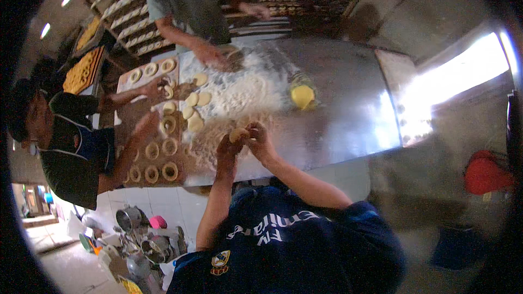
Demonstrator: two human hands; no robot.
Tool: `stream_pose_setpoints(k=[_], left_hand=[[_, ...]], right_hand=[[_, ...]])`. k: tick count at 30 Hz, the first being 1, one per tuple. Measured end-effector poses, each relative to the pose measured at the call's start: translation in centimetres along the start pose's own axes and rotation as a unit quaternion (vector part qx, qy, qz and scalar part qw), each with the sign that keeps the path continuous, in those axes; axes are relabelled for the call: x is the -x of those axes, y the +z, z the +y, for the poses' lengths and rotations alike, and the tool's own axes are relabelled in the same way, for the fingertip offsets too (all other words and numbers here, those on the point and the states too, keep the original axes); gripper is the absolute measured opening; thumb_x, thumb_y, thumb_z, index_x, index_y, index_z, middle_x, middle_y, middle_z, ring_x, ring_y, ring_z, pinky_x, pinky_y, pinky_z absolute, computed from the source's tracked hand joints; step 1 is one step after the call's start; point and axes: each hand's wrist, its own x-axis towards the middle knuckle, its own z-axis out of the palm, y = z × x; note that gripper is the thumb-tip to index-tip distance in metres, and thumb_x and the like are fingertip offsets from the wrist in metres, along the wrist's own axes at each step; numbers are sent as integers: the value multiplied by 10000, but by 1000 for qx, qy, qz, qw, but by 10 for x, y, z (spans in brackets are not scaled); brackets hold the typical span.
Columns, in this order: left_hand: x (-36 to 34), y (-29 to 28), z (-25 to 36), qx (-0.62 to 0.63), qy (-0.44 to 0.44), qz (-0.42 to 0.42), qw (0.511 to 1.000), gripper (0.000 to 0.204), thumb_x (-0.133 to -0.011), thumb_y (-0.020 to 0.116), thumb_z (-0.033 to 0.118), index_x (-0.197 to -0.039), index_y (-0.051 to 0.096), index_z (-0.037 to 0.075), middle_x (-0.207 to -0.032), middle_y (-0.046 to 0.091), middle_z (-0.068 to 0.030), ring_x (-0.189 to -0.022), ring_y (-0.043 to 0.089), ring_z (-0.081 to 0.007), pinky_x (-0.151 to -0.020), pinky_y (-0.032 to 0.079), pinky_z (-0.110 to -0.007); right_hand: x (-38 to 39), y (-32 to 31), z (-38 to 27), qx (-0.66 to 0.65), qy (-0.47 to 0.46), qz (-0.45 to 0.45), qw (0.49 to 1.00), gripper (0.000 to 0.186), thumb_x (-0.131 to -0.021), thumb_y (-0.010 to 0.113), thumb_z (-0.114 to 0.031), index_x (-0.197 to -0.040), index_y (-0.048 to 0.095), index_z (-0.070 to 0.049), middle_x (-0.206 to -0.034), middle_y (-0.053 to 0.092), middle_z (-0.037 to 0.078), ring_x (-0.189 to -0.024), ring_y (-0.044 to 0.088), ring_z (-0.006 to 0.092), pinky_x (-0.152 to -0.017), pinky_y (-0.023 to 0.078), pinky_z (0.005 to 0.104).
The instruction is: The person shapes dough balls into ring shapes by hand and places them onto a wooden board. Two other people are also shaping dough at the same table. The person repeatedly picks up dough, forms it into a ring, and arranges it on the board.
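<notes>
Above the near edge of the floured table (348, 92), my left hand (226, 148) has its fingers closed on a small pale piece of dough (237, 134). My right hand (259, 140) pinches the same piece from its other side. How the fingertips meet the dough is partly hidden. Several flat dough rounds (204, 98) lie to the left and beyond my hands, some overlapping. White flour (242, 92) is spread over the tabletop past my hands. A larger yellow lump of dough (302, 97) sits farther right.
On the left, a brown tray (143, 155) holds rows of dough rings (169, 147), where a co-worker's hands (150, 125) reach in. Across the table another person's hand (215, 57) is in the flour. Racks of shaped dough (131, 13) stand behind; pots (155, 247) crowd the lower left.
</notes>
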Motion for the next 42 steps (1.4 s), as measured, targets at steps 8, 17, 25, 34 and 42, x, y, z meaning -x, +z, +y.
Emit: stream_pose_setpoints(k=[8,17,25,34,42], left_hand=[[-34,71,-6,-310,279,30,908,271,-1033,675,208,-1220,596,28,-1128,649,-84,-1022,628,-209,-908,512,-351],[-29,112,35,232,-9,-59,971,248,-1017,584,254,-1184,633,77,-1037,711,-87,-1017,702,-261,-899,574,-396],[-46,65,45,-335,94,91,933,551,-1113,460,506,-929,653,24,-749,606,-90,-716,606,-258,-761,505,-426],[-31,-40,27,-200,74,153,965,592,-1076,470,601,-1093,632,32,-746,603,-87,-577,601,-225,-483,527,-393],[-19,-131,60,-150,51,230,960,550,-1116,420,557,-1045,621,50,-644,520,-14,-575,564,-142,-511,440,-323]], right_hand=[[-19,-57,-25,-71,-12,35,997,160,-976,644,-39,-1040,503,-75,-934,494,8,-888,521,133,-786,496,333],[-44,-90,-26,-293,185,14,938,361,-1026,670,-384,-1203,609,-75,-1191,644,63,-1066,625,162,-917,536,363],[-22,-20,-10,-272,132,75,950,584,-1018,653,-524,-1346,573,-48,-1122,684,130,-823,700,233,-699,639,407],[-23,63,-28,-217,247,23,944,567,-993,710,-532,-844,672,13,-606,529,-15,-512,470,105,-487,411,310],[-36,171,32,-124,246,-3,961,504,-983,724,-520,-889,648,-31,-824,617,57,-748,599,156,-646,493,327]])
